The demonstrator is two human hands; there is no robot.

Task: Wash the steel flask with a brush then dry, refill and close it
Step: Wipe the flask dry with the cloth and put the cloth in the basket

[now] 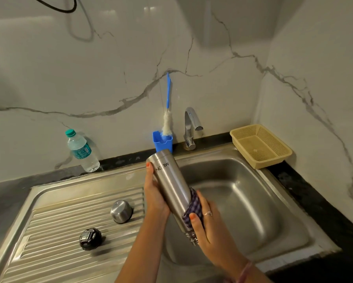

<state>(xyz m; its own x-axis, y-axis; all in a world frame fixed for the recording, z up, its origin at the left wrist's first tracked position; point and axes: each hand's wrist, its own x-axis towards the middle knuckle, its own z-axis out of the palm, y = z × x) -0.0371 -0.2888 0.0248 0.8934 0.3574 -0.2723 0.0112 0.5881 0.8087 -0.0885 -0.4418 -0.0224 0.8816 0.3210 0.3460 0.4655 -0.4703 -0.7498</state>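
The steel flask (170, 180) is held upside down and tilted over the sink's left edge, its base pointing up and away and its threaded mouth toward me. My left hand (155, 196) grips the flask's upper body from the left. My right hand (209, 223) wraps a blue checked cloth (193, 208) around the lower part near the mouth. The brush (167, 117), with a blue handle and white bristles, stands in a blue holder (162, 142) by the wall. The steel cup lid (121, 211) and the black stopper (90, 239) lie on the drainboard.
A steel sink basin (243, 193) lies under the flask, with a ribbed drainboard (73, 237) to its left. A tap (192, 127) stands behind the basin. A plastic water bottle (82, 151) stands at the back left. A beige basket (260, 146) sits at the back right.
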